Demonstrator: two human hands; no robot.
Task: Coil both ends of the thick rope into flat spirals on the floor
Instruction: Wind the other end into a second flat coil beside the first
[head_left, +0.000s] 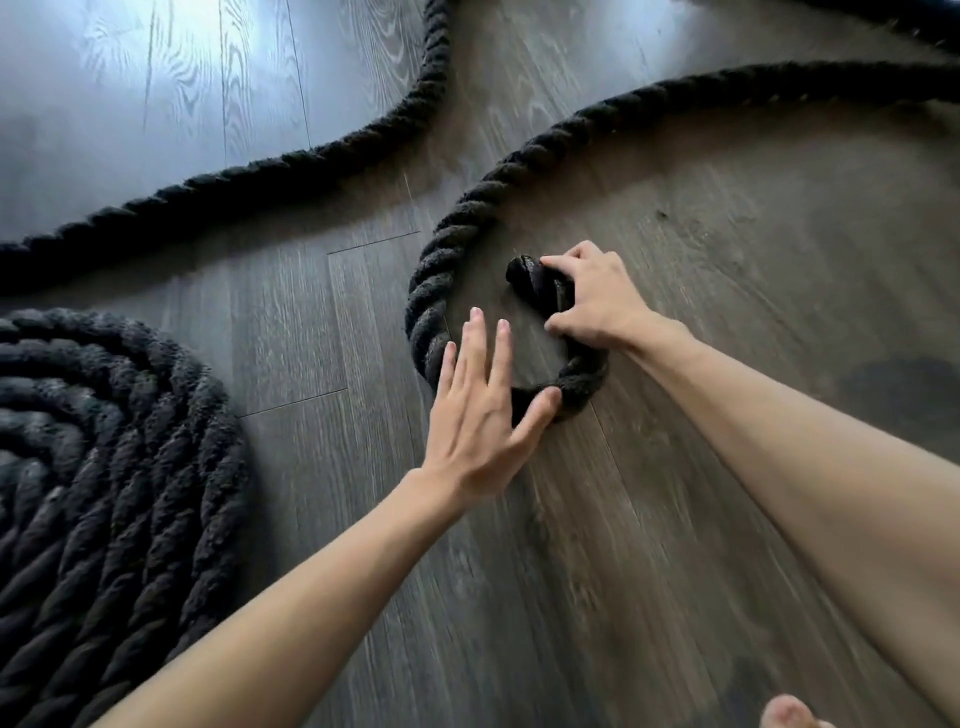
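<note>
Presently, four items. Lower left of frame: finished spiral (104, 467), several rings lying flat on the floor (597, 571); first end judged done. Upper left to centre: slack rope (311, 153), running loose and uncoiled. Centre: left hand (478, 415), fingers straight and spread, thumb touching the rope's bend, gripping nothing. Right of centre: rope end (535, 283), bent into one tight hook, held by right hand (597, 301), fingers curled round it. Second spiral barely begun; nearly all winding remains.

bare left hand (478, 410), right hand (597, 301), forearms (311, 571)
</note>
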